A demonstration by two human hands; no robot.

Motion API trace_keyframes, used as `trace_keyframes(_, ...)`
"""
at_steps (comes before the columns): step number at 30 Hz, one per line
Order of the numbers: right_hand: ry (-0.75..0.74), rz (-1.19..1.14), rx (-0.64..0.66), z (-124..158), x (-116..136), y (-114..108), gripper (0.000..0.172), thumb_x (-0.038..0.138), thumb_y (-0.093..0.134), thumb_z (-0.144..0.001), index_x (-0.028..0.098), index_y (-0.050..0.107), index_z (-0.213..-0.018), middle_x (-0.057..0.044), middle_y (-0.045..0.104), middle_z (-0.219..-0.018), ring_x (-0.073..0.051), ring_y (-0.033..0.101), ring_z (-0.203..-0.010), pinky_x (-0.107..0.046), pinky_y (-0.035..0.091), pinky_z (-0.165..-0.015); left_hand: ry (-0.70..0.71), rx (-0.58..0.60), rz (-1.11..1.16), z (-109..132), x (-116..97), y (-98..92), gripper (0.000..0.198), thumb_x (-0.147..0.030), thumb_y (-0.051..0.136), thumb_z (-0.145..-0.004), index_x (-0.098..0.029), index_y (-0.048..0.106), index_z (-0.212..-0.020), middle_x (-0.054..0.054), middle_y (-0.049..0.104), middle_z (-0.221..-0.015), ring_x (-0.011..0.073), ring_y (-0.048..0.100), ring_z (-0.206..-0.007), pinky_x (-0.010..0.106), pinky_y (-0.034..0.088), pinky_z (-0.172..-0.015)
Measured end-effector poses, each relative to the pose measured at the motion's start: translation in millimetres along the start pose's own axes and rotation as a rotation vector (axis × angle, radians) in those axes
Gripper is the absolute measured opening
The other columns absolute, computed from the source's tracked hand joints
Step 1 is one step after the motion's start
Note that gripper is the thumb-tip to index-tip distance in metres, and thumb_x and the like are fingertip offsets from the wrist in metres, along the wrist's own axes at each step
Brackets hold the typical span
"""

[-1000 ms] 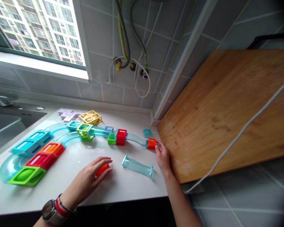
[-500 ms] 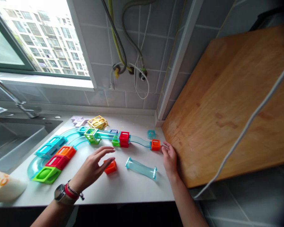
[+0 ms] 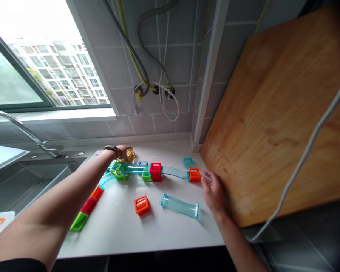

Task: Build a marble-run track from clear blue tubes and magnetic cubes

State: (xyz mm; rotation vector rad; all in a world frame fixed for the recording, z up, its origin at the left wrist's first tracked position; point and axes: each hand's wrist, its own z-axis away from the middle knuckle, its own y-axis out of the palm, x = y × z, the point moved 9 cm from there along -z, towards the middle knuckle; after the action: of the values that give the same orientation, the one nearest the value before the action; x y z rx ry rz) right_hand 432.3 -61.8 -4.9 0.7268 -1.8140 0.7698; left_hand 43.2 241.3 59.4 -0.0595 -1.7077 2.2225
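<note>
Left hand (image 3: 124,152) reaches over the yellow block (image 3: 130,154); right hand (image 3: 214,187) touches the orange block (image 3: 194,175).

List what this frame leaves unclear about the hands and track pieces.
Head view, left hand: small and far; its grip on the yellow piece is unreadable.
Head view, curved track: mostly behind the left forearm.
Head view, right hand: contact with the track-end orange block uncertain.

Bright yellow frame (image 3: 130,155), orange end block (image 3: 194,175), red block (image 3: 155,171), clear-teal track pc (image 3: 179,205), white counter (image 3: 164,232), grey tiles (image 3: 119,68)
</note>
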Motion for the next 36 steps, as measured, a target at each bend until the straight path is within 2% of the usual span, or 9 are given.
trace_keyframes(6,-0.075,0.062,0.021,1.2,7.9,4.1,0.033,0.039,0.056,-0.093,0.02,0.064,-0.119,-0.013,0.065,-0.124,-0.027,0.062,-0.113,-0.045,0.054,-0.092,-0.036,-0.056,0.033,-5.1,21.4,9.3,0.081,-0.039,0.079,-0.057,-0.029,0.064,-0.136,0.012,0.07,-0.123,0.034,0.066,-0.109,0.037,0.053,-0.088)
trace_keyframes(11,-0.196,0.114,-0.019,1.5,24.7,-1.6,0.032,0.039,0.055,-0.095,0.02,0.065,-0.118,-0.014,0.065,-0.123,-0.028,0.06,-0.114,-0.047,0.053,-0.093,-0.12,-0.298,0.099,23.3,26.9,-33.8,0.086,-0.051,0.074,-0.069,-0.038,0.047,-0.15,0.015,0.043,-0.152,0.0452,0.054,-0.119,0.055,0.051,-0.09)
trace_keyframes(14,-0.282,0.106,0.031,1.5,54.9,7.6,0.032,0.04,0.055,-0.095,0.021,0.067,-0.117,-0.013,0.064,-0.125,-0.028,0.058,-0.12,-0.048,0.05,-0.101,-0.015,-0.56,0.161,73.8,-8.4,-78.3,0.084,-0.049,0.073,-0.073,-0.043,0.042,-0.151,0.009,0.033,-0.157,0.0446,0.047,-0.125,0.057,0.047,-0.096)
trace_keyframes(17,-0.173,-0.042,0.245,0.6,85.5,37.9,0.039,0.045,0.057,-0.095,0.024,0.064,-0.127,-0.012,0.062,-0.131,-0.026,0.06,-0.117,-0.041,0.053,-0.094,0.271,-0.796,0.251,152.0,-79.0,-113.2,0.084,-0.036,0.074,-0.075,-0.038,0.04,-0.153,0.008,0.037,-0.155,0.039,0.046,-0.127,0.056,0.043,-0.104)
trace_keyframes(19,-0.04,-0.186,0.432,5.0,105.6,63.5,0.054,0.049,0.063,-0.092,0.025,0.055,-0.139,-0.012,0.06,-0.137,-0.024,0.064,-0.109,-0.035,0.056,-0.083,0.446,-0.839,0.284,204.7,-127.8,-118.3,0.084,-0.029,0.073,-0.077,-0.034,0.038,-0.153,0.008,0.04,-0.155,0.0365,0.046,-0.128,0.055,0.042,-0.107)
trace_keyframes(21,0.038,-0.286,0.584,12.8,127.1,82.3,0.064,0.051,0.069,-0.088,0.025,0.05,-0.144,-0.012,0.061,-0.136,-0.022,0.065,-0.103,-0.03,0.055,-0.075,0.538,-0.858,0.323,249.2,-162.0,-112.7,0.084,-0.022,0.071,-0.078,-0.034,0.037,-0.154,0.008,0.042,-0.155,0.0357,0.048,-0.128,0.055,0.043,-0.107)
trace_keyframes(24,0.076,-0.309,0.726,25.7,147.9,91.7,0.061,0.048,0.077,-0.083,0.022,0.058,-0.135,-0.009,0.069,-0.117,-0.022,0.066,-0.098,-0.028,0.052,-0.069,0.556,-0.861,0.364,289.0,-179.5,-89.8,0.083,-0.015,0.07,-0.077,-0.034,0.039,-0.152,0.006,0.042,-0.157,0.0358,0.047,-0.129,0.055,0.043,-0.109)
trace_keyframes(29,0.206,-0.246,0.948,54.9,142.9,92.4,0.051,0.044,0.082,-0.077,0.019,0.066,-0.118,-0.007,0.072,-0.107,-0.02,0.068,-0.087,-0.028,0.053,-0.065,0.402,-0.97,0.478,309.7,-141.0,-46.9,0.066,-0.013,0.065,-0.082,-0.035,0.051,-0.143,0.003,0.061,-0.139,0.0357,0.047,-0.13,0.059,0.039,-0.112)
trace_keyframes(36,0.18,-0.259,1.025,72.1,157.5,110.8,0.051,0.041,0.078,-0.08,0.022,0.064,-0.125,-0.005,0.069,-0.104,-0.018,0.065,-0.086,-0.022,0.05,-0.059,0.436,-0.86,0.576,321.4,-118.8,-10.4,0.074,-0.015,0.069,-0.08,-0.033,0.043,-0.147,0.01,0.051,-0.148,0.0346,0.049,-0.131,0.055,0.047,-0.107)
